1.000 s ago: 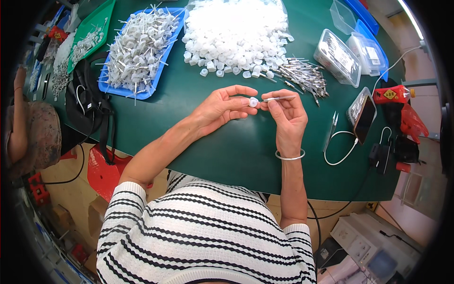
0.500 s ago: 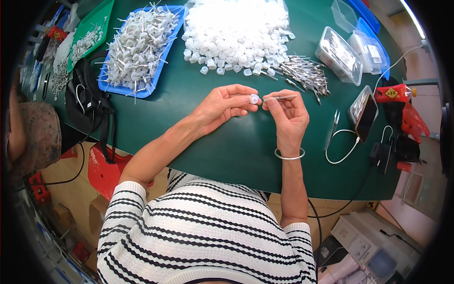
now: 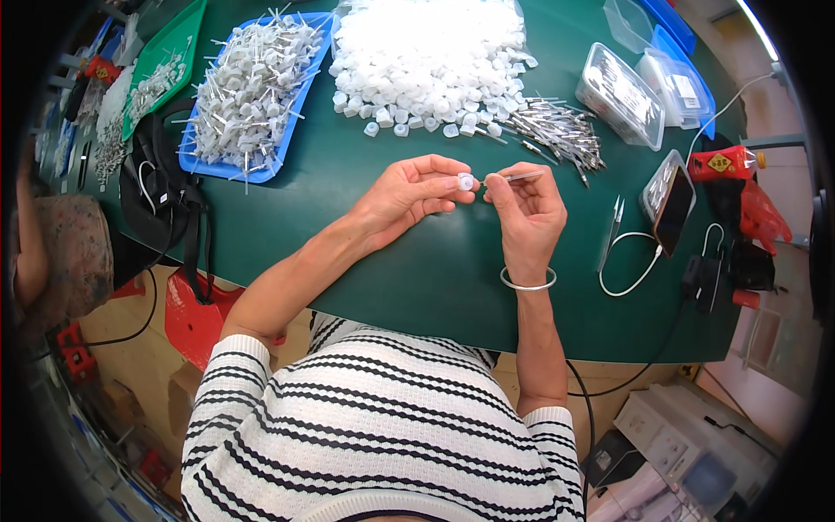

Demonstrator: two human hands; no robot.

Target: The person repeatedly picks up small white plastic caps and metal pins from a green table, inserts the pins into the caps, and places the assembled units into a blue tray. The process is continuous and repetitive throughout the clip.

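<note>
My left hand [image 3: 415, 193] pinches a small white plastic cap [image 3: 466, 182] between thumb and fingertips, its open face turned toward my right hand. Close by on the right, my right hand [image 3: 529, 209] is closed on a thin metal rod [image 3: 525, 177], whose tip points at the cap. Whether the tip touches or enters the cap is too small to tell. Beyond my hands lie a big heap of similar white caps [image 3: 426, 74] and a pile of thin metal rods [image 3: 561, 130]. A blue tray [image 3: 188, 158] at the far left is full of caps fitted with rods.
Clear plastic boxes [image 3: 628, 117] stand at the far right. Nearer are tweezers [image 3: 614, 228], a phone [image 3: 673, 216] with a white cable, and a red bottle [image 3: 722, 164]. A black bag [image 3: 152, 196] and a green tray [image 3: 193, 52] are on the left, beside another person's arm [image 3: 33, 248].
Both hands stay almost in place, with the cap and the rod still held. The whole view has shifted slightly.
</note>
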